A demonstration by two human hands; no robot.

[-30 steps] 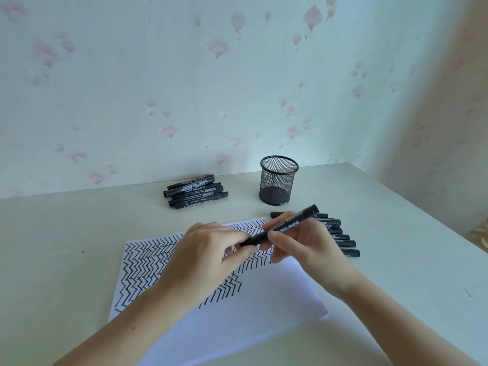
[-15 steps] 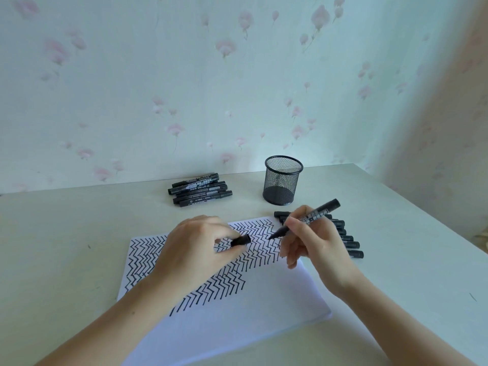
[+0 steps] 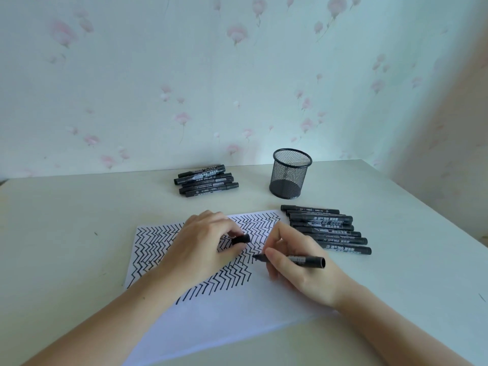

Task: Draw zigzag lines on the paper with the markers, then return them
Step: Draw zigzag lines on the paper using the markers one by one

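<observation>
Both forearms are bare, no sleeves, rings or watch visible.

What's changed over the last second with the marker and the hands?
The left hand pulled the cap off and holds it; the right hand swung the marker down, its tip now at the zigzags on the paper. Both marker piles and the mesh cup stayed put.

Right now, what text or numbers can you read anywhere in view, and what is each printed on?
"700": white print on the nearest black marker in the row right of the white paper.
Characters around it: too blurred to read.
Labels on the far pile of black markers: unreadable.
Label on the uncapped black marker in the right hand: unreadable.
</observation>
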